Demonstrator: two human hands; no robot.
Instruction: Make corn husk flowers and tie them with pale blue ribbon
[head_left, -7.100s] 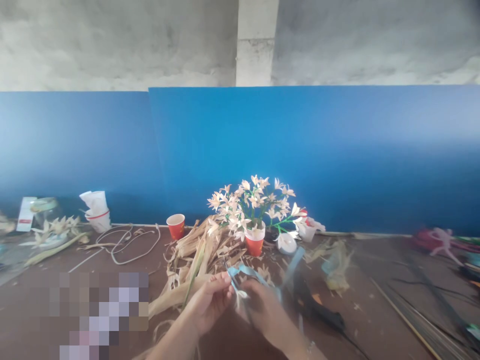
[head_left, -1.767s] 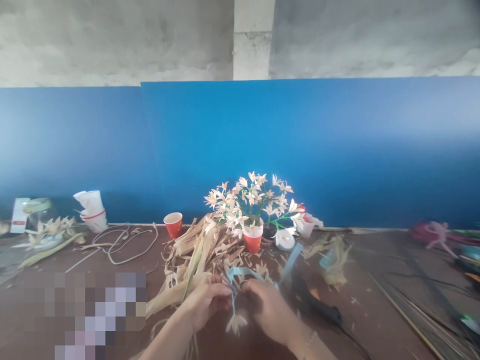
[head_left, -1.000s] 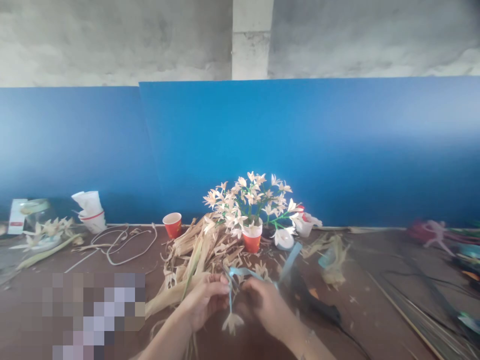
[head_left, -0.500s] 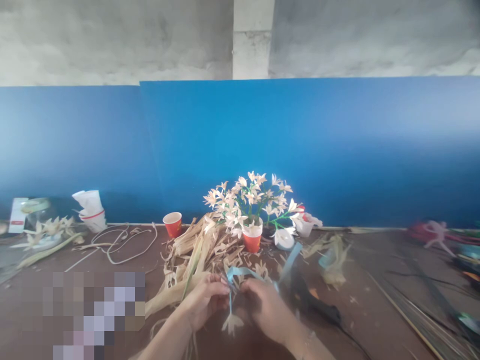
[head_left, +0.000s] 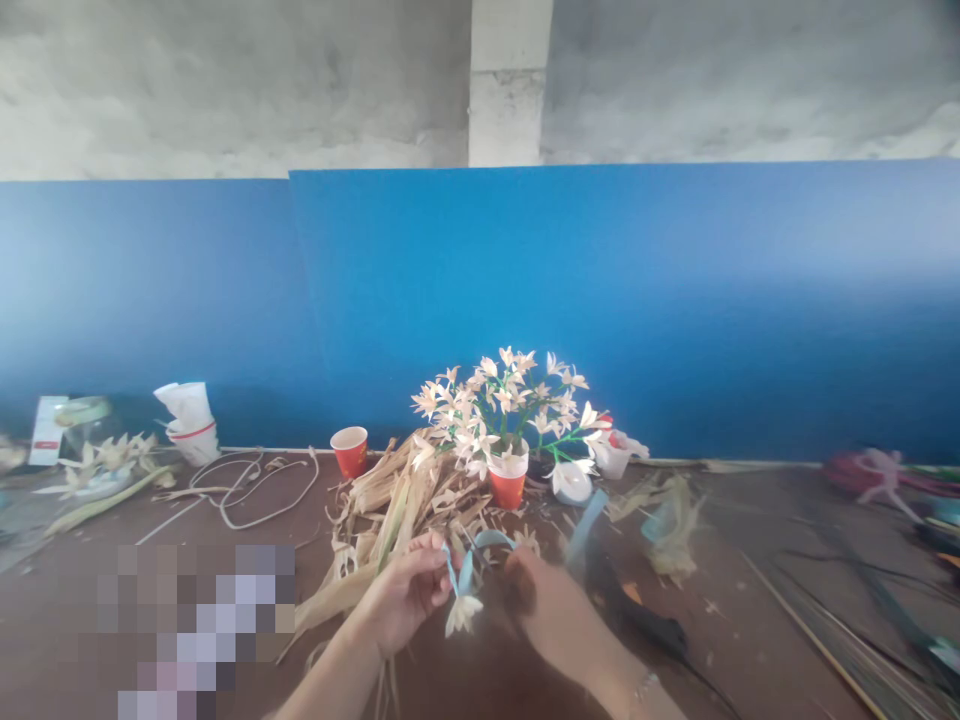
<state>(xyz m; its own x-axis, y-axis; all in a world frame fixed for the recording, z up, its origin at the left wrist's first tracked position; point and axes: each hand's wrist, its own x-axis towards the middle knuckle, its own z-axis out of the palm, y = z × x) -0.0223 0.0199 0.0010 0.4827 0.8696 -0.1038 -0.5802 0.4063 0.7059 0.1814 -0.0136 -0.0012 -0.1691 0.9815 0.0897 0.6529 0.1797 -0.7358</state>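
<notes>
Pinched fingers of my left hand [head_left: 411,592] hold a light-blue wrapped stem, from which a pale husk flower [head_left: 463,614] hangs downward. To the right of it my right hand [head_left: 541,598] is closed, with scissors [head_left: 478,550] partly showing at its fingers. A light-blue strip [head_left: 495,538] arches between the two hands. Beyond them a red paper cup [head_left: 508,488] holds a large bunch of cream flowers [head_left: 510,400] on green stems. Dry corn husks [head_left: 405,490] lie heaped behind my left hand.
A second red cup [head_left: 350,452] and a white cable [head_left: 259,495] are at the back left. At the right lie a black tool with a cord [head_left: 637,615], loose husks [head_left: 670,525] and long thin sticks [head_left: 817,640]. A blue panel [head_left: 480,260] stands behind the table.
My left hand has moved slightly left and my right hand slightly right, so they are farther apart. The flower has tilted and shifted up a little. The scissors show more clearly between the hands.
</notes>
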